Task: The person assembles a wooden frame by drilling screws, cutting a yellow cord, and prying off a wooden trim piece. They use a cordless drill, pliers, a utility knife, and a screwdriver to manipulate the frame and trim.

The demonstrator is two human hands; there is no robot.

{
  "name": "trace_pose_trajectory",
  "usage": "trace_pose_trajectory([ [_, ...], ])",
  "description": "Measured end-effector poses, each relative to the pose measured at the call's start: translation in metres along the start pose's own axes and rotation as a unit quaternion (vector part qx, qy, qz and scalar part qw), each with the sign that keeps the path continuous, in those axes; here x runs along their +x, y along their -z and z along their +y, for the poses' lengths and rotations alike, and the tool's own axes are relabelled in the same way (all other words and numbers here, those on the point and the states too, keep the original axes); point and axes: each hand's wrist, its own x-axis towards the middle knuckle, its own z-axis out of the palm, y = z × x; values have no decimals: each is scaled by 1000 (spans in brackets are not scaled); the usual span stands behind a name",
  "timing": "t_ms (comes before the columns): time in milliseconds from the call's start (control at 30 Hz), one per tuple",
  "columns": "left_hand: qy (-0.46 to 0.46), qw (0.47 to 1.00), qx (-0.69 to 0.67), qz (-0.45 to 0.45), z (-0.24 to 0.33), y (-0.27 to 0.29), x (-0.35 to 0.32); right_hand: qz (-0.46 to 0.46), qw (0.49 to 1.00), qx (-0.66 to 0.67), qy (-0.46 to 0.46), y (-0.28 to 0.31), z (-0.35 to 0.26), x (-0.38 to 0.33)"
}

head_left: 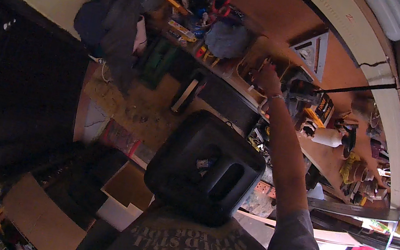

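Note:
My right arm stretches across the workbench, and my right hand (269, 82) is at a tan open box (244, 68) among small items. Its fingers are dim and partly hidden, so their grip does not show. A black plastic case (190, 147) with a slotted handle hangs or rests close in front of my chest. My left hand is out of sight; whether it supports the case from below cannot be seen. Near my right hand lie a grey crumpled round piece (227, 40) and a pale triangular set square (319, 55).
Tools and small parts crowd the bench, with a white bottle (327, 137) to the right. A dark garment (119, 36) hangs at left beside a large black cabinet (29, 89). Cardboard (43, 212) stands at lower left. A black bar (359, 89) juts over the bench.

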Motion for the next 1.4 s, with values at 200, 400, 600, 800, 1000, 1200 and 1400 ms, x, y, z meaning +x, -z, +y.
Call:
trace_pose_trajectory([
  [200, 20, 999, 29, -3, -3, 14, -5, 101, 990, -93, -18, -43, 0, 25],
  [400, 32, 998, 53, 1, -7, 25, -14, 20, 999, 10, -32, -28, 3, 24],
  [600, 49, 996, 79, 6, -12, 37, -27, -50, 948, 311, 37, 41, 10, -47],
  [800, 76, 986, 149, -18, -5, 47, -20, -40, 845, 528, 73, 72, 109, -209],
  [1000, 121, 948, 287, -72, 14, 37, 12, 115, 703, 692, -115, 68, 190, -398],
  [1200, 135, 856, 484, -118, -24, -29, 87, 268, 629, 712, -162, 95, 254, -574],
  [1400, -27, 755, 652, -56, -116, -153, 146, 262, 527, 794, -152, 105, 348, -738],
])
